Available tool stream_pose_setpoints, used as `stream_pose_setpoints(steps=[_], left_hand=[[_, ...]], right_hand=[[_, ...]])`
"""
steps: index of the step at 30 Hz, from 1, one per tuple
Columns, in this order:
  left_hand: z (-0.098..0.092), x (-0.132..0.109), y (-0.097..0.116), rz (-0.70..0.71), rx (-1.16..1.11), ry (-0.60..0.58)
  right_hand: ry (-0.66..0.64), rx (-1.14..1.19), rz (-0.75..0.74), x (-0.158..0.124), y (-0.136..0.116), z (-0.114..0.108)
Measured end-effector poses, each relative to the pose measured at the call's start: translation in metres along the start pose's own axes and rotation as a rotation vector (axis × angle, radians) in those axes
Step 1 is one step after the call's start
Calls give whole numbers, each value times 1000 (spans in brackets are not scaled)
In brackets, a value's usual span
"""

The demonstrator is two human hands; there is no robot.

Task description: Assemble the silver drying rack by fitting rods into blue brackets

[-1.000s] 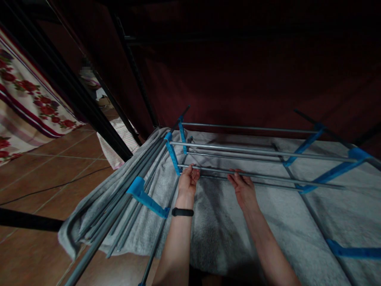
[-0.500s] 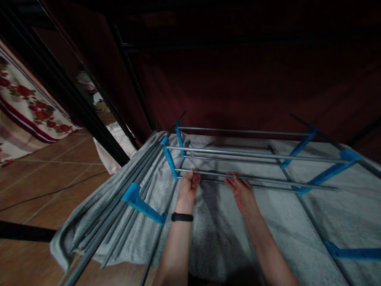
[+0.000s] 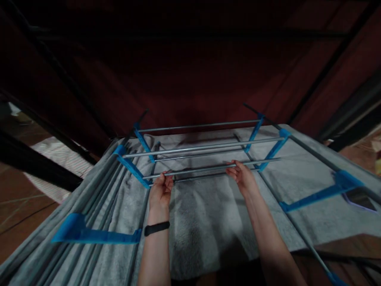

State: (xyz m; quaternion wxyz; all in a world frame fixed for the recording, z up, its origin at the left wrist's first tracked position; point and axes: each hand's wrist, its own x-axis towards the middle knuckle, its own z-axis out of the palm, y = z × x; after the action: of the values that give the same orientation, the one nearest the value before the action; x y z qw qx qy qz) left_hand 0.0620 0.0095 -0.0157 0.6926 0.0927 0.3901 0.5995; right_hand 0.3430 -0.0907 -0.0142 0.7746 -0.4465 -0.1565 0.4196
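Hands [image 3: 160, 190] grip rack rod [image 3: 208, 169] above grey towel [image 3: 202, 214].

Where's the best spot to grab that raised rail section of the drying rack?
Probably the nearest grey rail, from the near side, palms down. It is thin, bare and runs level between the blue brackets, where the left hand and right hand rest.

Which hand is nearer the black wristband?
Left. The black wristband sits on the wrist just below the left hand; the right hand grips the rod further right.
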Motion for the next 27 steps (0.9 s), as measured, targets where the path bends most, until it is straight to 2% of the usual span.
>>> stream_pose_setpoints(steps=[3,7,12,19,27], left_hand=[[3,-1,3,-19,67,32],[5,1,5,-8,116,50],[2,6,3,27,149,62],[7,3,2,46,176,68],[5,8,2,77,217,94]], right_hand=[[42,11,8,7,-2,-9],[57,40,70,15,8,-13],[72,87,96,23,19,-11],[95,107,126,26,22,-8],[66,155,86,24,25,-7]])
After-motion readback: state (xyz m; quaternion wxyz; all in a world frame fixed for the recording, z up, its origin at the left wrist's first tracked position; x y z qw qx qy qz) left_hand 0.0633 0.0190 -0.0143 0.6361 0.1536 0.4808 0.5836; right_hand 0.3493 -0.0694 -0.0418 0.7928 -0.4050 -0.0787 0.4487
